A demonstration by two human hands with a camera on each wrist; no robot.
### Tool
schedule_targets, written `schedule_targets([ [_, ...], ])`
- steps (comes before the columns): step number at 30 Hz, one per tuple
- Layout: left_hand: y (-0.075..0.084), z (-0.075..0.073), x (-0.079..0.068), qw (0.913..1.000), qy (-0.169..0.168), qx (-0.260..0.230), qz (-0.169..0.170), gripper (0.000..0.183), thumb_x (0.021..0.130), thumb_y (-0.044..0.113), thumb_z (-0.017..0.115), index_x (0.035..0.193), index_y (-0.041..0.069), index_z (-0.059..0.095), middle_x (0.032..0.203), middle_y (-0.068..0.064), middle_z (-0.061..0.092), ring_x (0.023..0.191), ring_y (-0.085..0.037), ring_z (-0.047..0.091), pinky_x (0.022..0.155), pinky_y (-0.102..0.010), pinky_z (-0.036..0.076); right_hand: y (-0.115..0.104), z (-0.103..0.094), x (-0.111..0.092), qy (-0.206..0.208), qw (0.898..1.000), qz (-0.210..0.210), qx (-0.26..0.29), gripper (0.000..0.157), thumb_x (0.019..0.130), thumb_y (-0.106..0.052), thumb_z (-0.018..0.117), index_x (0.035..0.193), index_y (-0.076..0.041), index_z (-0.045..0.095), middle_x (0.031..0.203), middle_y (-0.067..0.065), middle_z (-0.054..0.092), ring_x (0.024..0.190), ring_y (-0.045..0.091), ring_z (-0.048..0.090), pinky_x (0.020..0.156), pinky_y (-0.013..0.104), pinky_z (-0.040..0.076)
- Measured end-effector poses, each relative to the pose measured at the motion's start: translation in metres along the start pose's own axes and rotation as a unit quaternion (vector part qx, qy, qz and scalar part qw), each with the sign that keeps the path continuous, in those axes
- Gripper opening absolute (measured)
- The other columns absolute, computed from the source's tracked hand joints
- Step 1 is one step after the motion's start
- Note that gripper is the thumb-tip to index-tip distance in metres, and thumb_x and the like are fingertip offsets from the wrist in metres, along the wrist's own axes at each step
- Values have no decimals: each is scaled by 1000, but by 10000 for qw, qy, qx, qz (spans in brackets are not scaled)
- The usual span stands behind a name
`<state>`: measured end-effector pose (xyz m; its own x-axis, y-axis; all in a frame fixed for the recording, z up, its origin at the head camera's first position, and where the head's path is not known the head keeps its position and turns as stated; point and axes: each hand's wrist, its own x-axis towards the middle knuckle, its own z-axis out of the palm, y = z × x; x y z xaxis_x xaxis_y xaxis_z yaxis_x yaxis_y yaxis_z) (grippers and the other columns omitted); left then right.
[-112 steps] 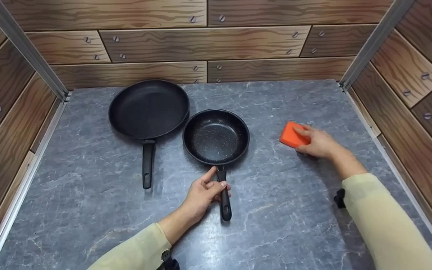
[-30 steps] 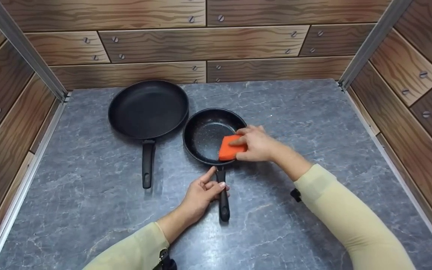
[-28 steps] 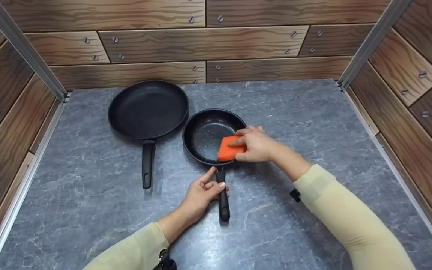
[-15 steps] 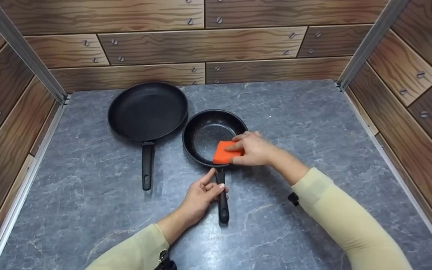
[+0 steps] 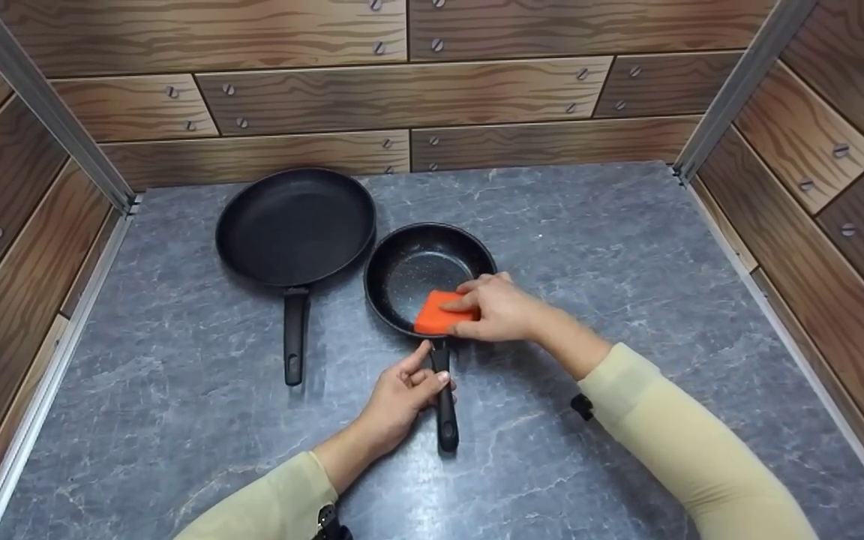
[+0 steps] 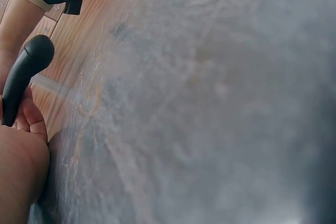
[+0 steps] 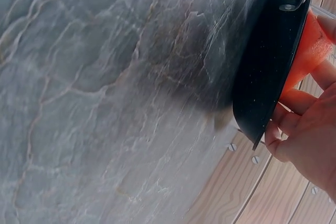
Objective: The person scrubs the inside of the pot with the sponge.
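In the head view a small speckled black frying pan [image 5: 417, 277] lies on the grey marbled tabletop, handle toward me. My left hand [image 5: 400, 397] grips its handle [image 5: 445, 420], thumb on top and index finger stretched toward the pan. The left wrist view shows the handle's end [image 6: 39, 51] sticking out past the curled fingers. An orange sponge [image 5: 439, 313] sits in the pan at its near right side. My right hand [image 5: 503, 307] holds the sponge from the right, fingers on top. Seen from the right wrist, the sponge [image 7: 310, 51] bends over the pan's rim, with fingertips against the outer wall.
A larger black frying pan [image 5: 295, 229] stands at the back left, close beside the small pan, its handle [image 5: 294, 337] pointing toward me. Wood-patterned walls [image 5: 402, 97] enclose the marbled tabletop [image 5: 597, 225] at the back and sides.
Earlier my right hand held the sponge on the tabletop to the right. It came into the small pan, then slid left and nearer along the rim. The left hand's grip stays the same.
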<state>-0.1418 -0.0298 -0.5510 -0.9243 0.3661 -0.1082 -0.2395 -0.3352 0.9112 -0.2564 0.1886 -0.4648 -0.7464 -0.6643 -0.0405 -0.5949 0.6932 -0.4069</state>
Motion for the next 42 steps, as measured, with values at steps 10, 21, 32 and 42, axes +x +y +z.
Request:
schedule_targets([
  [10,0,0,-2,9999,-34,-140,-67,82,103,2,65,166,-6,13,91,-5,75,81,-15,74,83,-28,61,-6,7,0,101,9997,-172,112,52,93,-42,68,136,-13,74,140,25,65,132,42,57,103,56,40],
  [21,-3,2,-1,10000,-26,-17,-42,82,103,3,66,165,-7,13,89,-5,74,80,-14,73,81,-27,61,-3,11,1,-36,9994,-170,286,54,97,-47,67,142,-16,70,144,25,62,135,45,55,115,60,40],
  [32,-2,2,1,10000,-21,-4,-17,83,103,4,66,165,-8,12,91,-7,74,79,-17,74,80,-28,62,-9,16,16,-96,9974,-342,627,55,98,-50,70,143,-17,69,142,21,65,133,38,61,115,51,46],
  [42,-2,-1,0,10000,-31,-33,45,81,103,2,65,165,-8,13,92,-7,73,81,-18,74,81,-29,62,-16,20,30,-140,9968,-289,725,55,97,-52,70,143,-22,69,144,15,65,133,35,60,115,52,44],
])
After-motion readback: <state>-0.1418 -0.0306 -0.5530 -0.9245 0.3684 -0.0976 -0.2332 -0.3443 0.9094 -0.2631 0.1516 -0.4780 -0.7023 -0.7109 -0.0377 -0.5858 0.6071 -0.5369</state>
